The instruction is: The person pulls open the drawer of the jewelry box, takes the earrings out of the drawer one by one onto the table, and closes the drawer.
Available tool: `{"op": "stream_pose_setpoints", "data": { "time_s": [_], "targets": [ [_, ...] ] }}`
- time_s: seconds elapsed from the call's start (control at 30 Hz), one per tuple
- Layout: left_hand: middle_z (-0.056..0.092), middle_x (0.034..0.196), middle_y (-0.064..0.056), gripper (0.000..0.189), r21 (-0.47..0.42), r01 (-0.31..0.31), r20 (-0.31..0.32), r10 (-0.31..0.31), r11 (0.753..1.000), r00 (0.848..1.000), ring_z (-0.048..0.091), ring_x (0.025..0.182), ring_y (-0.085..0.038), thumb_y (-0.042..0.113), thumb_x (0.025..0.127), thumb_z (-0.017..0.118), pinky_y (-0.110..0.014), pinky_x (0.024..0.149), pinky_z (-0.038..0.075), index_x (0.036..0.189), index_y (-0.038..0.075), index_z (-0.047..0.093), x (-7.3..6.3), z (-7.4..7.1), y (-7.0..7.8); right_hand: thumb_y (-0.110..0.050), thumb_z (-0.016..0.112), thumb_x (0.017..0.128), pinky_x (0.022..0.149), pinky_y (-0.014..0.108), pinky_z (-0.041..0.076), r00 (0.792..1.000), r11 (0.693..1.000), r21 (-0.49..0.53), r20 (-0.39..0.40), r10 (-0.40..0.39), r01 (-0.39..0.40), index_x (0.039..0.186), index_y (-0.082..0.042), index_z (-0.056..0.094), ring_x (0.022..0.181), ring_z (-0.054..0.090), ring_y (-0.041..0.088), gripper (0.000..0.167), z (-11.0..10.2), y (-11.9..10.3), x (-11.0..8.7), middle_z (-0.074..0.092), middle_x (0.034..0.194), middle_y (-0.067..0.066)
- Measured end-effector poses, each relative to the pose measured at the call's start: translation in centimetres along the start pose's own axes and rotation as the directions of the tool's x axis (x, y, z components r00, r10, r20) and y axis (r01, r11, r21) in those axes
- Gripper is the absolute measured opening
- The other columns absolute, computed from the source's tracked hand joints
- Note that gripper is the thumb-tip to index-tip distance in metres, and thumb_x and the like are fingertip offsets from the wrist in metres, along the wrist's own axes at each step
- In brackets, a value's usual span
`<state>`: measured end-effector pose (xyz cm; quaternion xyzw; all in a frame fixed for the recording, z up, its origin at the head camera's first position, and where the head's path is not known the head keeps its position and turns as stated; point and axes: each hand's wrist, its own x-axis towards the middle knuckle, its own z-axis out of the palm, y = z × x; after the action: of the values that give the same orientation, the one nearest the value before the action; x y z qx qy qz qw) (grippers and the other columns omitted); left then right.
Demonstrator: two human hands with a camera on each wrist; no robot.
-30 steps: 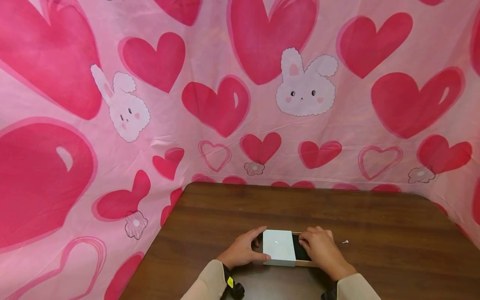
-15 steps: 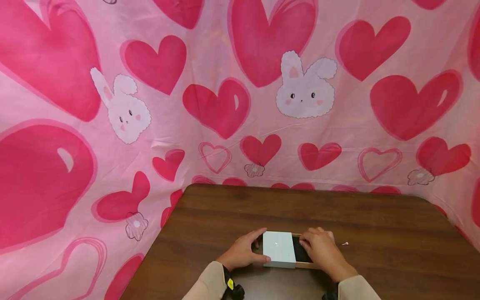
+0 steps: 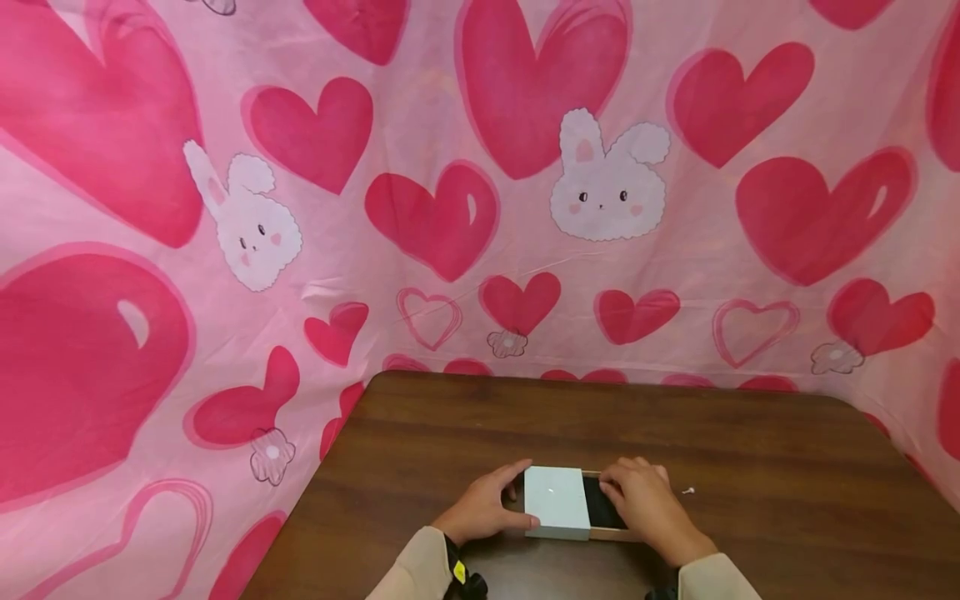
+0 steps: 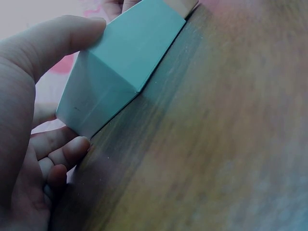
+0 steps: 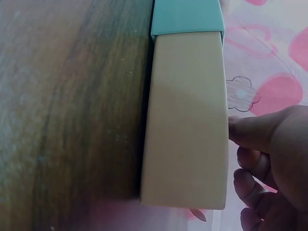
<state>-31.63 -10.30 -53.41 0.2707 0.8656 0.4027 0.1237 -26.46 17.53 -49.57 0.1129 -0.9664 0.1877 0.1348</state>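
Observation:
A small slide-out box lies on the table in front of me, a pale mint sleeve around a tan inner tray with a black inside. The tray sticks out of the sleeve on the right. My left hand grips the sleeve's left end, thumb at the near top edge and fingers at the far side. Over the tray's right part lies my right hand, fingers bent. In the right wrist view one fingertip meets the tray's upper edge. The head view hides whether these fingers pinch anything.
A tiny white object with a rounded end lies to the right of my right hand. The dark wooden table reaches back to a pink cloth with hearts and rabbits. Wrist-worn cameras sit by the cuffs.
The whole scene sits slightly lower in the head view. Both hands, the sleeve and the tray keep their places relative to one another.

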Motion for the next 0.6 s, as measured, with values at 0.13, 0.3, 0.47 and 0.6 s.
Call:
{"op": "stream_pose_setpoints", "data": {
  "time_s": [0.13,0.3,0.47,0.6],
  "targets": [
    [0.052,0.117,0.013,0.087,-0.011,0.007,0.005,-0.007,1.0,1.0,0.049,0.094,-0.009,0.05,0.074,0.081,-0.033,0.078,0.045,0.149,0.03,0.041,-0.11,0.02,-0.02,-0.018,0.076,0.085,0.078,0.044,0.034,1.0,1.0,0.01,-0.004,-0.009,0.009,0.084,-0.017,0.073,0.087,0.056,0.016,0.004,-0.01,-0.05,-0.07,0.058,0.08,-0.014],
    [0.053,0.111,0.012,0.088,0.001,-0.014,0.005,0.014,1.0,1.0,0.05,0.093,-0.009,0.05,0.075,0.08,-0.032,0.076,0.044,0.149,0.027,0.04,-0.16,0.17,-0.23,-0.018,0.076,0.085,0.078,0.045,0.034,1.0,0.999,0.031,-0.016,-0.008,0.009,0.084,-0.016,0.072,0.086,0.055,0.015,0.004,0.21,0.13,-0.45,0.058,0.08,-0.015],
    [0.053,0.114,0.012,0.088,-0.008,-0.026,0.002,0.026,1.0,1.0,0.05,0.094,-0.009,0.053,0.075,0.079,-0.033,0.078,0.045,0.15,0.028,0.039,-0.07,0.12,-0.34,-0.014,0.076,0.084,0.077,0.045,0.034,0.999,0.998,0.057,-0.035,-0.018,0.02,0.084,-0.018,0.072,0.085,0.056,0.015,0.006,0.06,0.34,-0.65,0.057,0.08,-0.016],
    [0.053,0.117,0.011,0.088,-0.017,-0.035,-0.001,0.035,0.999,0.999,0.05,0.096,-0.01,0.053,0.075,0.078,-0.034,0.079,0.044,0.15,0.028,0.039,-0.02,0.08,-0.44,-0.014,0.075,0.085,0.079,0.047,0.035,0.999,0.997,0.069,-0.037,-0.017,0.02,0.084,-0.018,0.071,0.087,0.057,0.016,0.006,-0.22,0.56,-0.71,0.058,0.081,-0.016]
  ]
}}
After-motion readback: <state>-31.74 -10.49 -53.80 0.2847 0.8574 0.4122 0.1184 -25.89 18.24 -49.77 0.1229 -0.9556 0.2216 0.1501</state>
